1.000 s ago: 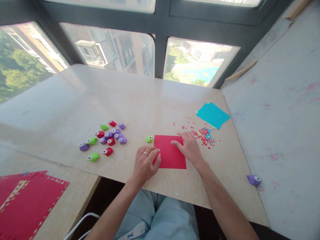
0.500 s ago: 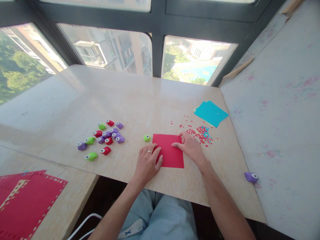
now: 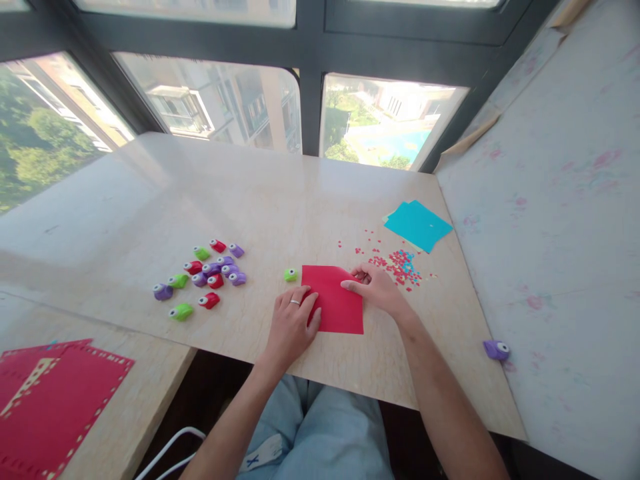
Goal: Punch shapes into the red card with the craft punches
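A red square of paper [image 3: 334,301] lies flat on the beige marble table [image 3: 280,200] in front of me. My left hand [image 3: 291,325], with a ring on one finger, rests on the paper's left edge with fingers spread. Across from it, my right hand [image 3: 379,290] pinches the paper's upper right corner, which lifts slightly off the table. A small green paper punch [image 3: 291,274] sits just left of the paper's top left corner.
A cluster of several small purple, red and green punches [image 3: 207,273] lies to the left. Red and blue paper bits [image 3: 400,263] are scattered right of my hand, with blue sheets [image 3: 418,225] beyond. A purple punch [image 3: 495,349] sits far right. Punched red paper [image 3: 47,400] lies lower left.
My right hand has closed onto the paper's upper right corner and raised it a little. The left hand stays on the left edge. The view has shifted slightly.
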`<state>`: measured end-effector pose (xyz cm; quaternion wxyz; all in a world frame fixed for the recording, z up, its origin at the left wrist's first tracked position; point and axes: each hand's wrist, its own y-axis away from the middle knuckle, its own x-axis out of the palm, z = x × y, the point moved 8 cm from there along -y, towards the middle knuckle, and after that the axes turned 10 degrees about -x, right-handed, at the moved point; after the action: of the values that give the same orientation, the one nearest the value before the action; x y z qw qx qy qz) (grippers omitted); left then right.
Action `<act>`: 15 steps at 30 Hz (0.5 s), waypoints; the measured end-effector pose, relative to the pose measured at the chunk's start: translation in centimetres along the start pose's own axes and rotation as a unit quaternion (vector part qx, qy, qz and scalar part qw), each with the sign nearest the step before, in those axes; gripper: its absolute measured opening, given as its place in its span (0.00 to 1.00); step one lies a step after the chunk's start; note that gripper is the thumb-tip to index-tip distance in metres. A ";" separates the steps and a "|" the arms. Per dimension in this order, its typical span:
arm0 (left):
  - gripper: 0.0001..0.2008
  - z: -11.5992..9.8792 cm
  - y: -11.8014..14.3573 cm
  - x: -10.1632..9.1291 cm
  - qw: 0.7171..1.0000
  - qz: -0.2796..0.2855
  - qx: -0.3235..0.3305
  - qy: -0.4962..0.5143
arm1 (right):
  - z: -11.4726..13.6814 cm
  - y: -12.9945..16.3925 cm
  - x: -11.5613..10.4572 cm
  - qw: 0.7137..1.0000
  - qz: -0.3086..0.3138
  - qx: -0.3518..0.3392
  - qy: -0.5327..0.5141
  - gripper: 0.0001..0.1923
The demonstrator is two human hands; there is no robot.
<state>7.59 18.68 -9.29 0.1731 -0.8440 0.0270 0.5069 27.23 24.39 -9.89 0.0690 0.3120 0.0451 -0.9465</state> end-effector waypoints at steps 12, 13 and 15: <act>0.14 0.1 0.0 0.1 1.000 0.007 -0.006 0.003 | -0.5 -0.1 1.9 0.936 0.002 0.090 -0.341 0.32; 0.14 0.1 0.0 0.1 1.000 0.009 -0.006 0.004 | -0.5 -0.1 2.0 0.936 0.012 0.084 -0.340 0.30; 0.15 0.1 0.0 0.0 1.000 0.011 -0.005 0.014 | -0.4 -0.3 2.2 0.946 0.029 0.061 -0.317 0.24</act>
<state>7.54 18.70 -9.36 0.1630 -0.8516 0.0364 0.4969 25.69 24.51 -11.53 0.0880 0.0003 -0.0462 -0.9950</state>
